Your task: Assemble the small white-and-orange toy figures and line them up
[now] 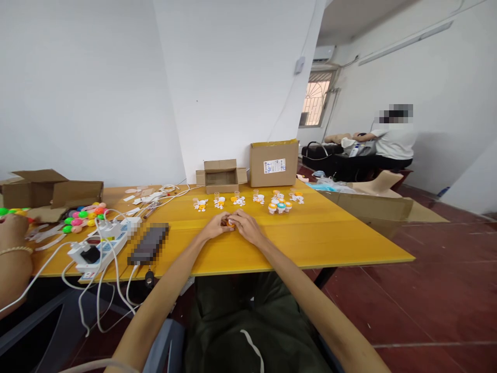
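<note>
Hands: the left hand (pixel 215 226) and right hand (pixel 247 227) are pressed together at frame centre, both closed on one small orange-and-white toy (pixel 230 223).
Toy: held just above the yellow table (pixel 310 235); its shape can hardly be made out, mostly hidden by fingers.
Behind the hands: a row of small orange-and-white figures (pixel 248 200) is laid out across the table.
Upper centre: two cardboard boxes, one open (pixel 221 176), one taller (pixel 274 163).
Lower left: a power strip (pixel 101 244) with white cables is seen.
Far left edge: a co-worker's arm (pixel 13 254).
</note>
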Demonstrator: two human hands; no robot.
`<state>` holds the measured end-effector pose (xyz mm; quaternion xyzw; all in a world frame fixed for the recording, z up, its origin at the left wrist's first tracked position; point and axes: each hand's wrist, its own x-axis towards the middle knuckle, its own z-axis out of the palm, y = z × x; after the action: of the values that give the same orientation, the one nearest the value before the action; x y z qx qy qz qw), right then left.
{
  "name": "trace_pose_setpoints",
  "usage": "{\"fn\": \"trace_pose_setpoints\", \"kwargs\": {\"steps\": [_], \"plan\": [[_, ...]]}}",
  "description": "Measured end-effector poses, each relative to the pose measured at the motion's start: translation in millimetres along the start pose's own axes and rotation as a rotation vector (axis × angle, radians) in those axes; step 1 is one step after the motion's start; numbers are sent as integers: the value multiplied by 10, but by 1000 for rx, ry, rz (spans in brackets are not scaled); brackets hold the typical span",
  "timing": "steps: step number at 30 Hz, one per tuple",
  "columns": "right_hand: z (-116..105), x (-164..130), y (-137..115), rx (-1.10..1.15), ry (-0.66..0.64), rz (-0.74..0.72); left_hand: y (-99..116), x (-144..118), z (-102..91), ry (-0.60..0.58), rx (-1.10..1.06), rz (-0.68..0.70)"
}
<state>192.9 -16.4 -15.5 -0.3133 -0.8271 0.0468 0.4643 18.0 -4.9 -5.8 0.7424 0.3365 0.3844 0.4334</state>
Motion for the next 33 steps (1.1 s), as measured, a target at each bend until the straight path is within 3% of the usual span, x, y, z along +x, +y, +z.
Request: {"fn": "trace_pose_setpoints", "kwargs": {"steps": [33], "plan": [[-23,15,-53,-174,-75,75,-4,-10,-7,-5,92,0]]}}
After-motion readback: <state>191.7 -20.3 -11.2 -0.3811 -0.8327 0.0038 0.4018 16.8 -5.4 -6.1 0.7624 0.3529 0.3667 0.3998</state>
